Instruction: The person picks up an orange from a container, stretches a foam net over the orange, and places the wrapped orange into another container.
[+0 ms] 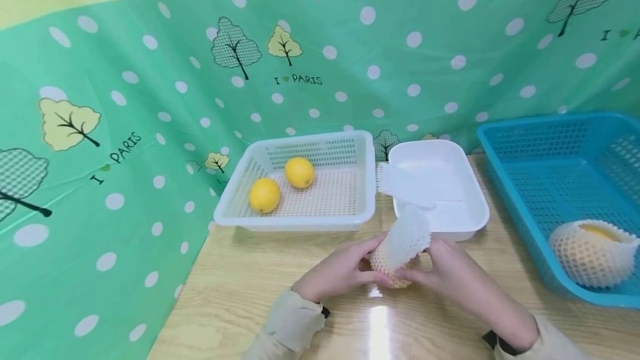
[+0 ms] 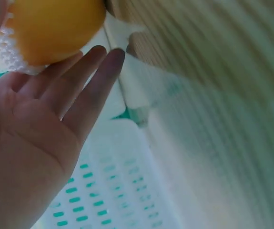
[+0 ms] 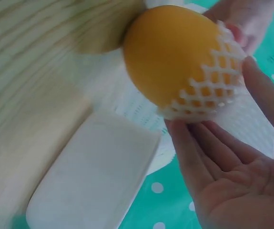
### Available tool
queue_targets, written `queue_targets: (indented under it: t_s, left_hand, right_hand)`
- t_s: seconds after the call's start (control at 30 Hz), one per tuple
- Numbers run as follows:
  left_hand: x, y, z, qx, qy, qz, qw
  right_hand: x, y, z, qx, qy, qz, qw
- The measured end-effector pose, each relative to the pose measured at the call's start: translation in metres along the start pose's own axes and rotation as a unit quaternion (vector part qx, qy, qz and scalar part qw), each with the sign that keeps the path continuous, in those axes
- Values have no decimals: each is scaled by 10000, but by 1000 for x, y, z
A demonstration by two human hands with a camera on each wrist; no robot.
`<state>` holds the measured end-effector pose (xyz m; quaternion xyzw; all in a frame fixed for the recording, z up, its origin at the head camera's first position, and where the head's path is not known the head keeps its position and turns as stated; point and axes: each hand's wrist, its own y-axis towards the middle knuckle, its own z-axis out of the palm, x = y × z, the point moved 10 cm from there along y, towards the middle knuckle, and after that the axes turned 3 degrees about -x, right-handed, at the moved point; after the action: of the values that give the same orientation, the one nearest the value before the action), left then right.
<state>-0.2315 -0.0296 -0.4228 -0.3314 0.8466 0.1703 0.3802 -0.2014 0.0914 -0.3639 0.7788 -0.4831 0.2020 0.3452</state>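
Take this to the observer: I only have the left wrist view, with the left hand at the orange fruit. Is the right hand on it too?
Observer: Yes, the right wrist view shows the right hand touching the foam net around the orange fruit.
Operator: Anything inside the white basket?
Observer: Two yellow fruits, bare, show there in the head view.
Operator: Any fruit elsewhere?
Observer: One netted fruit sits in the blue basket, at the person's right.

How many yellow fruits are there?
4: two round yellow fruits in the white plastic basket, one in white foam netting in both hands, one netted in the blue plastic basket; its cut-off part may hide more.
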Motion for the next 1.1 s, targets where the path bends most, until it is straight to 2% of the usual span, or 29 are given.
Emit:
queue_targets:
  t_s: [0.1, 0.23, 0.5, 0.77, 0.97, 1.1]
  left_hand:
    - [1, 0, -2, -52, 587, -78, 9982]
    - [6, -1, -3, -113, 934, -180, 9954]
    - [6, 2, -5, -168, 1022, 30, 9946]
    - [6, 2, -8, -308, 1061, 19, 9939]
    - [4, 2, -8, -223, 1356, -190, 9903]
    - [-3, -4, -18, -316, 1417, -466, 9883]
  right_hand:
    - [-1, -1, 1, -151, -297, 12, 9994]
    - [0, -1, 6, 2, -484, 17, 9988]
    - [0, 2, 7, 134, -541, -120, 9984]
    - [-2, 3, 9, 215, -573, -144, 9980]
    - [-2, 3, 11, 255, -669, -198, 9972]
    - [-1, 2, 12, 308, -686, -279, 9968]
